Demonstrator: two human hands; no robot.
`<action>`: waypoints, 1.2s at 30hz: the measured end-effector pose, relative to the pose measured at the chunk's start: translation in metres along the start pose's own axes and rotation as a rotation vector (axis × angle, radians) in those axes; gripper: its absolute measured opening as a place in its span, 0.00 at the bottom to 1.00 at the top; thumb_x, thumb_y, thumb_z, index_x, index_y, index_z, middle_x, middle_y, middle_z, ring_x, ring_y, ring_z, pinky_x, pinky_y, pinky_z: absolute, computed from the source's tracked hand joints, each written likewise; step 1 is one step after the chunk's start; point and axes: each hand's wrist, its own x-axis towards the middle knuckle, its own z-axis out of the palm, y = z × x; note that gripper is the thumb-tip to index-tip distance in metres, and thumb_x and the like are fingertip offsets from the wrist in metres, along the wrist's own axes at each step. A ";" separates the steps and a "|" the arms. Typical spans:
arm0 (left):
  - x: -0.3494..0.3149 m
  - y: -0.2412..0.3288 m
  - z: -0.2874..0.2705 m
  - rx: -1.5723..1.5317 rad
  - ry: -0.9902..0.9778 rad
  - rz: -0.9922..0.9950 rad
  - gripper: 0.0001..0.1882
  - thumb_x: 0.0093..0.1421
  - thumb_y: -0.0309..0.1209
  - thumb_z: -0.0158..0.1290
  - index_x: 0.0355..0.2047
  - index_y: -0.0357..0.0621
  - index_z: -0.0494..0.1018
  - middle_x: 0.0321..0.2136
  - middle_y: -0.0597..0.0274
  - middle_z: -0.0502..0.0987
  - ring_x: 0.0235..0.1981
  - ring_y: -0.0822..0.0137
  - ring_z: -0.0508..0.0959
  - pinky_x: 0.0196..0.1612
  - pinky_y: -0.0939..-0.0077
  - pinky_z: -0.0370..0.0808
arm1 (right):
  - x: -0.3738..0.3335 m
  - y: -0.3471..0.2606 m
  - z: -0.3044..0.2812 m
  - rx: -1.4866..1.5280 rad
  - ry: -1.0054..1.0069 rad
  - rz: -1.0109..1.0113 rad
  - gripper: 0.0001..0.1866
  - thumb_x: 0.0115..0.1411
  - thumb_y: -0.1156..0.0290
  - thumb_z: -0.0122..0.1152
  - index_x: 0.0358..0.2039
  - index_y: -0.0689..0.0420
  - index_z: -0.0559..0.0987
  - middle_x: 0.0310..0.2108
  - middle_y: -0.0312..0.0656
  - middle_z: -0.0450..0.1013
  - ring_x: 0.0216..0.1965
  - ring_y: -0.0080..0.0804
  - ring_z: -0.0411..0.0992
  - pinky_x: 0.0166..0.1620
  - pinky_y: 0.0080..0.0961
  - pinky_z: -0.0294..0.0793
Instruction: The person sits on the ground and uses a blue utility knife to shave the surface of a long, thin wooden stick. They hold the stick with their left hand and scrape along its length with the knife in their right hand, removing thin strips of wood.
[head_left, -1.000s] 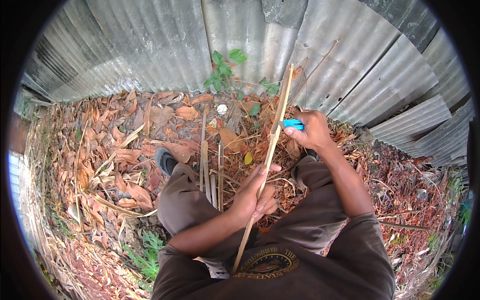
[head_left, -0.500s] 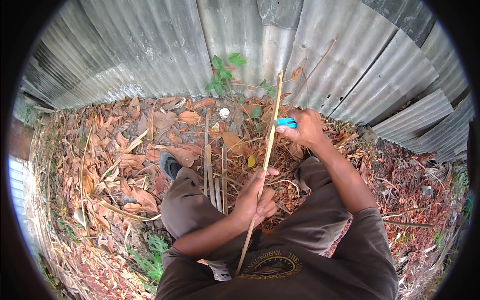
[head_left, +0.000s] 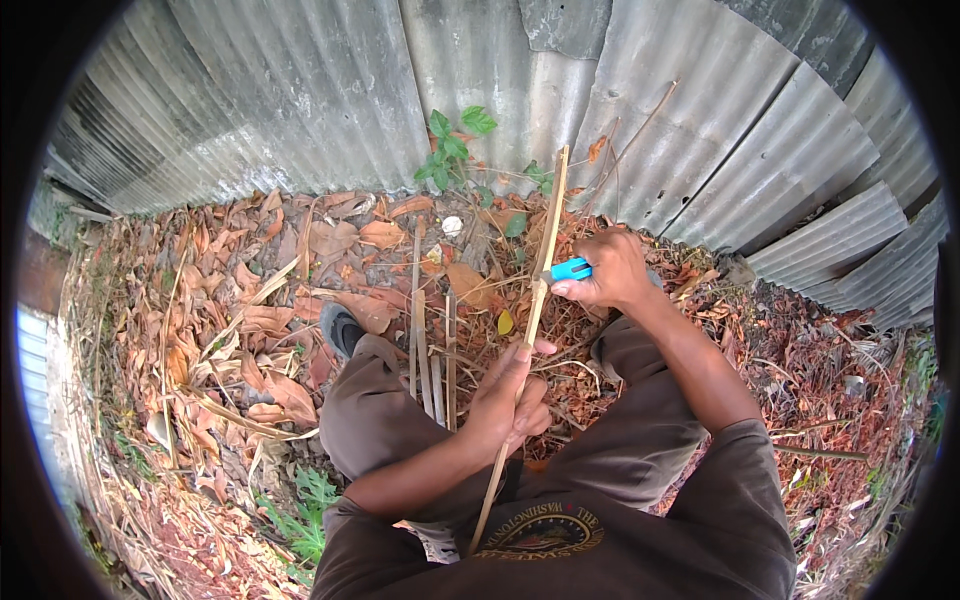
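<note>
Knife [head_left: 571, 269] against pale strip [head_left: 533, 320]

We hold a long, slender strip with a woody look at a steep slant, its upper end in front of the corrugated metal sheets [head_left: 300, 100] and its lower end by the front of our dark shirt [head_left: 640, 550]. Our left grip [head_left: 495, 405] is closed around the strip below its middle, with 1 fingertip jutting out past its right side. Our right grip [head_left: 612, 268] is closed on the bright blue handle of the knife, higher up and to the right. The short grey blade points left and seems to touch the strip close to a knobby joint; we cannot tell whether it bites in.

Between our legs, in brown trousers [head_left: 380, 410], several split sticks [head_left: 421, 350] lie side by side on the ground, left of the strip and apart from it. Near them we see a yellow leaf [head_left: 505, 322], and farther off, toward the metal sheets, a small white lump [head_left: 452, 226]. Our dark shoe [head_left: 342, 330] rests among dry brown leaves [head_left: 290, 390]. A green plant [head_left: 448, 150] grows at the foot of the sheets, and a leafy weed [head_left: 308, 515] stands beside our left sleeve.
</note>
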 end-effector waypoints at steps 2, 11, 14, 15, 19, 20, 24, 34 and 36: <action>0.000 0.001 0.001 -0.001 -0.001 0.017 0.17 0.71 0.46 0.33 0.51 0.53 0.62 0.08 0.72 0.52 0.05 0.79 0.49 0.16 0.81 0.52 | 0.005 0.006 0.002 -0.057 -0.012 -0.041 0.37 0.44 0.28 0.57 0.10 0.55 0.71 0.08 0.43 0.64 0.13 0.46 0.67 0.20 0.39 0.66; 0.002 -0.001 0.005 0.053 -0.037 0.005 0.18 0.72 0.46 0.32 0.52 0.52 0.62 0.08 0.72 0.53 0.06 0.78 0.50 0.18 0.81 0.53 | 0.021 0.031 -0.001 -0.096 0.015 0.316 0.40 0.49 0.27 0.51 0.14 0.57 0.78 0.10 0.47 0.68 0.17 0.49 0.72 0.25 0.43 0.71; -0.004 -0.012 0.010 0.075 -0.073 -0.058 0.18 0.72 0.45 0.31 0.52 0.51 0.62 0.08 0.72 0.53 0.07 0.78 0.50 0.18 0.81 0.54 | 0.027 0.079 -0.027 -0.130 0.021 0.587 0.42 0.51 0.26 0.47 0.16 0.60 0.78 0.13 0.51 0.71 0.20 0.51 0.73 0.29 0.45 0.72; -0.004 -0.014 0.006 0.081 -0.064 -0.064 0.18 0.72 0.45 0.31 0.52 0.50 0.62 0.08 0.72 0.53 0.07 0.78 0.50 0.18 0.81 0.54 | 0.020 0.078 -0.023 -0.137 0.018 0.602 0.43 0.51 0.26 0.46 0.16 0.60 0.78 0.14 0.52 0.71 0.21 0.51 0.74 0.30 0.46 0.72; -0.001 -0.019 0.008 0.118 -0.123 -0.104 0.18 0.72 0.44 0.28 0.52 0.50 0.61 0.08 0.71 0.53 0.07 0.77 0.51 0.18 0.81 0.54 | 0.015 0.098 -0.026 -0.143 0.089 0.801 0.45 0.54 0.26 0.40 0.18 0.62 0.79 0.18 0.57 0.72 0.27 0.54 0.75 0.34 0.47 0.72; -0.003 -0.019 0.009 0.136 -0.137 -0.128 0.18 0.72 0.43 0.28 0.52 0.50 0.61 0.08 0.71 0.53 0.07 0.77 0.51 0.18 0.81 0.54 | 0.016 0.111 -0.028 -0.124 0.130 0.901 0.46 0.55 0.26 0.38 0.19 0.63 0.79 0.19 0.57 0.73 0.28 0.55 0.75 0.35 0.47 0.72; -0.005 -0.022 0.010 0.126 -0.268 -0.107 0.18 0.72 0.42 0.30 0.54 0.48 0.61 0.07 0.70 0.53 0.06 0.77 0.52 0.17 0.81 0.55 | -0.013 0.137 -0.036 -0.137 0.122 0.970 0.46 0.58 0.28 0.34 0.20 0.63 0.79 0.19 0.58 0.72 0.28 0.56 0.74 0.37 0.46 0.71; 0.016 0.010 -0.003 0.140 0.007 0.096 0.17 0.72 0.41 0.35 0.55 0.47 0.62 0.08 0.71 0.55 0.06 0.78 0.52 0.17 0.80 0.56 | -0.008 -0.002 -0.031 0.055 -0.137 0.257 0.36 0.49 0.30 0.55 0.18 0.56 0.78 0.11 0.45 0.68 0.17 0.48 0.70 0.24 0.42 0.69; 0.015 0.012 -0.001 0.164 0.006 0.091 0.18 0.72 0.41 0.35 0.55 0.47 0.62 0.08 0.71 0.55 0.06 0.78 0.52 0.18 0.80 0.56 | -0.005 -0.012 -0.025 0.069 -0.161 0.251 0.36 0.47 0.29 0.56 0.15 0.55 0.77 0.09 0.43 0.67 0.16 0.48 0.70 0.23 0.41 0.69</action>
